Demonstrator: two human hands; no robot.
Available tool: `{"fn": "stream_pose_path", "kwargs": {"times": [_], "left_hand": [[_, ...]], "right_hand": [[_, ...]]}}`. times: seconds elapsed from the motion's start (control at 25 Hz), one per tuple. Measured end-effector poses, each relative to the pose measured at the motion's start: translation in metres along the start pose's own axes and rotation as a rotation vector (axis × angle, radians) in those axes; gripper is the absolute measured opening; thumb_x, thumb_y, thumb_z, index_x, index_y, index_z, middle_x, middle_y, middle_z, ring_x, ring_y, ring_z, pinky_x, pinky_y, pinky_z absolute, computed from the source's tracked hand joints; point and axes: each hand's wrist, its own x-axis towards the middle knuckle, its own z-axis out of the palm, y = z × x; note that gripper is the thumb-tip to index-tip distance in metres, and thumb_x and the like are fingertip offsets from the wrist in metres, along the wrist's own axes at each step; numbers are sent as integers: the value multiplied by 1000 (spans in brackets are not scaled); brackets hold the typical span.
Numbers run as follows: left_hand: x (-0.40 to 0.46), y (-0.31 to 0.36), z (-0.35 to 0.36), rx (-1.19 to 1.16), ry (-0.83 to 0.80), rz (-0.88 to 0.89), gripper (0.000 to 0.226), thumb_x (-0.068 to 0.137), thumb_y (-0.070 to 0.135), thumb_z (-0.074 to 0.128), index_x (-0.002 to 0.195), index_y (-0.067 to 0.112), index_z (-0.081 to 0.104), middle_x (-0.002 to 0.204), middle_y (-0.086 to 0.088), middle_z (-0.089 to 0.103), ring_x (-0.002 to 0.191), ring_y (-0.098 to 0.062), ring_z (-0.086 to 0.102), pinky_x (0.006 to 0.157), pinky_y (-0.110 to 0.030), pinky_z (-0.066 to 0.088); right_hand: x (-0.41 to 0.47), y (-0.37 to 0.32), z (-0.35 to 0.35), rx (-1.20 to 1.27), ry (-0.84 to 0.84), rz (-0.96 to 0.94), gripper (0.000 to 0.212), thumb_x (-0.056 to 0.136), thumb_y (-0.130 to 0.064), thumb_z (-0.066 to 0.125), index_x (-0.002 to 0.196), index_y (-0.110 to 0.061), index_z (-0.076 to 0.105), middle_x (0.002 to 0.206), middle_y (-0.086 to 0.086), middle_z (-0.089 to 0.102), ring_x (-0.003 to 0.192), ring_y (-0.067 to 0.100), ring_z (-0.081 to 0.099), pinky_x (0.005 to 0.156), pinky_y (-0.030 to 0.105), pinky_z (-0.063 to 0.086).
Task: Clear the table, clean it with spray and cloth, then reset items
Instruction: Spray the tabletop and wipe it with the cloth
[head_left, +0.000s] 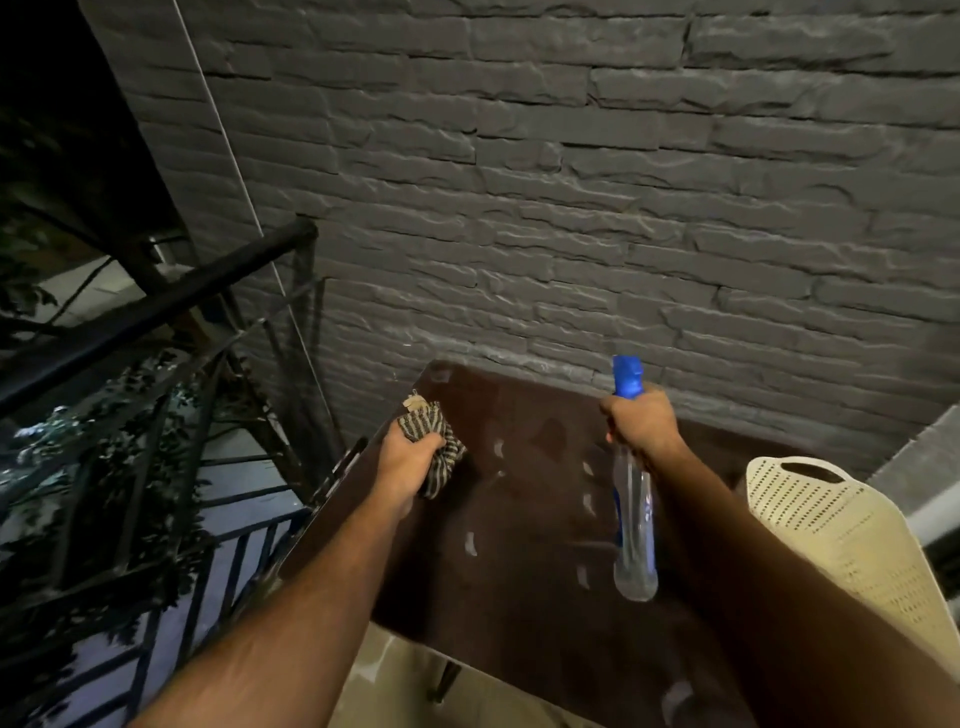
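Hands at work over a dark brown rectangular desk set against a grey rough stone-brick wall. The left hand is closed around a bunched grey-and-black striped cloth, held at the desk's far left edge. The right hand is wrapped round the neck of a clear plastic spray bottle with a blue trigger head; it hangs bottom-down above the middle of the desk, nozzle toward the wall.

The cloth looks soft and limp, so a loose fistful should serve for wiping. The bottle is probably light, rigid and smooth, perhaps slippery if wet; the narrow neck under the trigger seems the surest hold. A cream perforated plastic basket stands at the right, and a black metal railing runs along the left.
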Motion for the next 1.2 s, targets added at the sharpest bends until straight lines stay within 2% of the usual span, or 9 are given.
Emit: {"fn": "stream_pose_path", "kwargs": {"times": [0.12, 0.2, 0.28, 0.44, 0.68, 0.88, 1.04, 1.12, 1.2], "left_hand": [[26, -13, 4, 25, -60, -23, 34, 83, 5, 66, 117, 10, 60, 108, -5, 67, 93, -18, 63, 84, -29, 48], [38, -22, 9, 39, -94, -43, 36, 82, 8, 67, 117, 13, 61, 107, -3, 68, 96, -18, 64, 88, -33, 50], [46, -29, 14, 53, -111, -76, 37, 81, 10, 68, 117, 16, 60, 107, -1, 68, 98, -18, 64, 92, -37, 51], [51, -34, 27, 18, -128, -95, 37, 83, 7, 66, 119, 13, 58, 108, -3, 66, 97, -18, 62, 87, -33, 50], [54, -42, 34, 7, -72, -70, 38, 80, 4, 67, 116, 15, 59, 107, -3, 67, 101, -22, 64, 90, -35, 50], [66, -51, 12, -28, 46, -116, 38, 83, 4, 65, 119, 14, 56, 110, -3, 66, 100, -19, 63, 94, -35, 49], [97, -62, -6, -40, 60, -154, 37, 84, 5, 65, 119, 15, 58, 112, -4, 66, 99, -19, 62, 89, -31, 47], [120, -65, -17, -30, 58, -170, 38, 84, 6, 65, 120, 15, 56, 111, -2, 64, 99, -19, 61, 88, -30, 45], [145, -66, -24, -31, 51, -194, 36, 85, 5, 64, 118, 17, 55, 108, -2, 63, 97, -19, 61, 86, -29, 45]], "right_hand": [[5, 10, 13, 21, 23, 86, 18, 59, -25, 62, 64, -9, 55, 48, 9, 56, 45, 28, 56, 56, 40, 49], [3, 14, 18, 28, 35, 108, 17, 58, -24, 62, 62, -11, 53, 49, 8, 55, 45, 27, 53, 55, 36, 44], [-2, 13, 22, 32, 21, 91, 13, 66, -16, 64, 66, -12, 52, 50, 5, 54, 44, 23, 50, 52, 34, 42], [-4, 5, 35, 124, -105, 38, 17, 76, 0, 64, 76, -13, 53, 61, 5, 53, 50, 19, 49, 53, 33, 44], [14, -14, 67, 57, -227, -116, 8, 66, -15, 62, 66, -14, 54, 56, 2, 51, 54, 20, 49, 55, 35, 42], [38, -27, 111, -26, -320, -115, 25, 51, -33, 61, 70, -17, 58, 62, 3, 59, 57, 24, 57, 62, 44, 53], [51, -46, 149, -47, -362, -65, 19, 56, -29, 56, 71, -17, 59, 65, 6, 63, 63, 29, 63, 65, 41, 54], [63, -49, 167, -20, -332, -25, 22, 60, -29, 61, 79, -18, 61, 73, 11, 68, 69, 33, 67, 68, 46, 57], [75, -50, 178, -3, -297, 3, 17, 67, -24, 68, 81, -19, 60, 74, 10, 67, 66, 28, 65, 64, 42, 57]]}}
